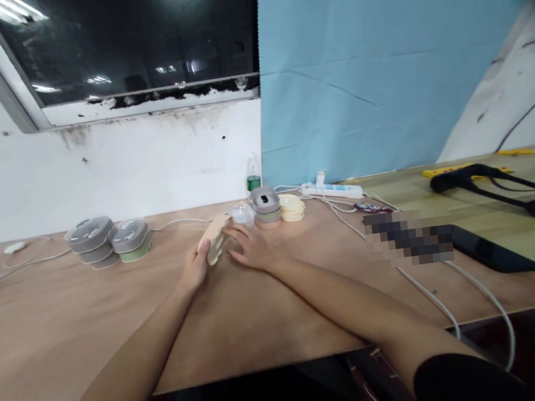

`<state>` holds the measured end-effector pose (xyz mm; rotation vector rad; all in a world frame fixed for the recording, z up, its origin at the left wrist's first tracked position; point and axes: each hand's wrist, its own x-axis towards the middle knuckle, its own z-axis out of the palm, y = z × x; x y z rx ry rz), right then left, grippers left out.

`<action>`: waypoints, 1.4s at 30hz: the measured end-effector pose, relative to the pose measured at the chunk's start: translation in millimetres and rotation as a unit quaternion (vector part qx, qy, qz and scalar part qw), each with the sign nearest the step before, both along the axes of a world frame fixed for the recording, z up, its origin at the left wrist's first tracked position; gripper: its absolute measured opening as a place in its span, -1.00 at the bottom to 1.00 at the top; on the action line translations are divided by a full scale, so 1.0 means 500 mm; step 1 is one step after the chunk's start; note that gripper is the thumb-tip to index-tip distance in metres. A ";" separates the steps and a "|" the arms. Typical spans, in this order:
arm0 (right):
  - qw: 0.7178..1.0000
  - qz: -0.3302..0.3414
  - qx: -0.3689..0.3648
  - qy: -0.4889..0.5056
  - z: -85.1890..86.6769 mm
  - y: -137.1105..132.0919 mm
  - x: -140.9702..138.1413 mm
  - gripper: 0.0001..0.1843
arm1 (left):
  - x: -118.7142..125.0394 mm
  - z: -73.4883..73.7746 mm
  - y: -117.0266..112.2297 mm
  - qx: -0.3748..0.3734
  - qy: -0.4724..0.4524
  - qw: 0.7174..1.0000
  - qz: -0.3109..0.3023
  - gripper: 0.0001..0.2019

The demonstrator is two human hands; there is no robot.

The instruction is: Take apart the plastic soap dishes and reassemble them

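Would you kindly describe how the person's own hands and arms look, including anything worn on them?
Both the left hand and the right hand are ungloved, and no watch or bracelet shows on either wrist. Any ring would be too small to tell. A plain black sleeve covers the upper part of the right arm; no sleeve is in view on the left arm.

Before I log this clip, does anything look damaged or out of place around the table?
Yes. The window sill looks ragged and blackened, and the white wall below it is stained. White cables trail loosely across the table and over its front edge. No spill is visible.
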<state>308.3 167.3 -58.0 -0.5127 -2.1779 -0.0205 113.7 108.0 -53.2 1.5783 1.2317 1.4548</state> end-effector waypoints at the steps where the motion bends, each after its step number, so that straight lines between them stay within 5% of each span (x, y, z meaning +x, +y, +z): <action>1: 0.999 -0.019 -0.007 0.028 -0.002 0.002 0.000 -0.43 | 0.004 0.001 -0.003 -0.004 -0.010 1.000 -0.016 -0.39; 7: 0.981 -0.102 -0.080 0.142 -0.007 0.015 0.012 -0.59 | 0.009 0.002 -0.013 -0.014 -0.001 0.999 -0.045 -0.39; 13: 0.970 -0.104 -0.139 0.171 -0.001 0.022 0.015 -0.78 | 0.005 0.006 -0.017 0.004 0.042 0.999 0.005 -0.42; 22: 0.968 -0.142 -0.109 0.175 -0.004 0.040 0.034 -0.72 | 0.010 0.048 -0.021 -0.006 -0.052 0.997 0.051 -0.33; 32: 0.818 -0.242 -0.244 0.461 0.006 0.123 0.120 -0.84 | -0.002 0.015 0.006 -0.018 -0.079 0.991 0.106 -0.37; 38: 0.796 -0.245 -0.250 0.494 -0.003 0.146 0.122 -0.76 | -0.005 0.000 0.014 0.012 -0.046 0.996 0.078 -0.39; 42: 0.769 -0.297 -0.207 0.527 -0.005 0.174 0.170 -0.75 | -0.004 0.004 0.011 0.026 -0.034 0.997 0.065 -0.43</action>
